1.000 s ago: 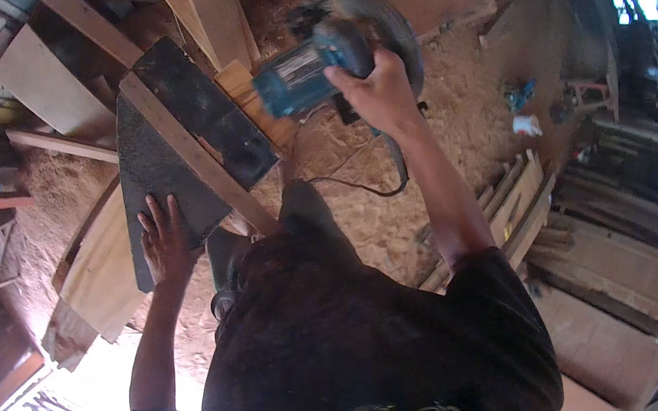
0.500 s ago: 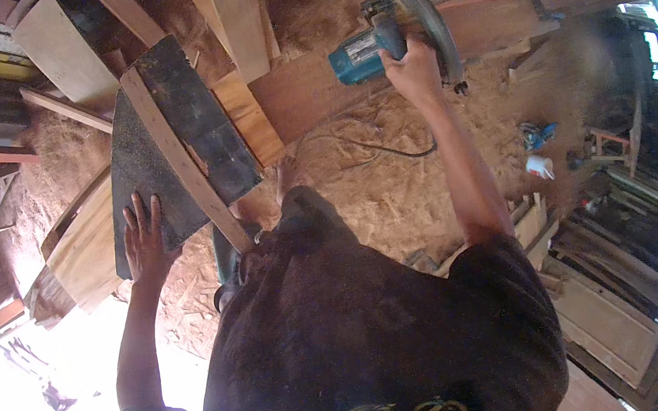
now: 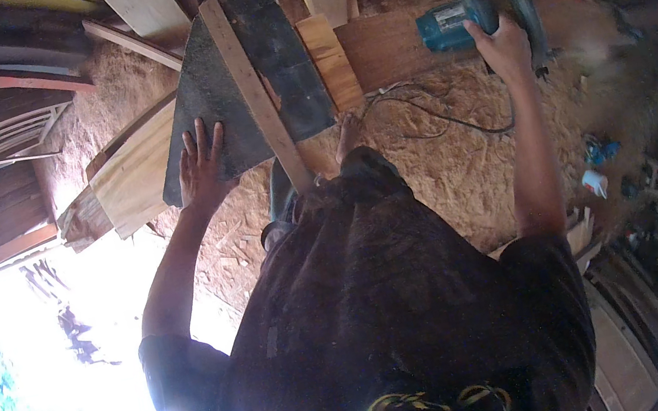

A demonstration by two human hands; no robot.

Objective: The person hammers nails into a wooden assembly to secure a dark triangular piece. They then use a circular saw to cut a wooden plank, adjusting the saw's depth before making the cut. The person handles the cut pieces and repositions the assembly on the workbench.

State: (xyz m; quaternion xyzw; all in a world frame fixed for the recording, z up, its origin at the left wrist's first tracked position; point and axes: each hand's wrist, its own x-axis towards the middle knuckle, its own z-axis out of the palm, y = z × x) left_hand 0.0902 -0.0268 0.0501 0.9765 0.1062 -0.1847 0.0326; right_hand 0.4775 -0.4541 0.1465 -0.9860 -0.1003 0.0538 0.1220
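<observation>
My right hand (image 3: 506,49) is wrapped round the handle of a teal circular saw (image 3: 443,29), held out at the far right over a long brown plank (image 3: 382,44). Whether the saw touches that plank I cannot tell. With fingers stretched, my left hand (image 3: 202,168) lies flat on the near left corner of a dark, worn board (image 3: 198,110). Across this board runs a narrow wooden strip (image 3: 247,79), its near end close to my waist. A short yellowish wood piece (image 3: 332,64) shows at the board's right edge.
Sawdust and shavings (image 3: 447,176) cover the ground. A black cord (image 3: 454,117) curls between my foot and the saw. Pale planks (image 3: 138,169) lie beyond my left hand, with more timber standing at the far side. A white container (image 3: 594,183) sits to the right.
The whole view has shifted, so board, hands and saw all appear farther right and slightly higher. My left hand stays flat on the dark board; my right hand still holds the saw.
</observation>
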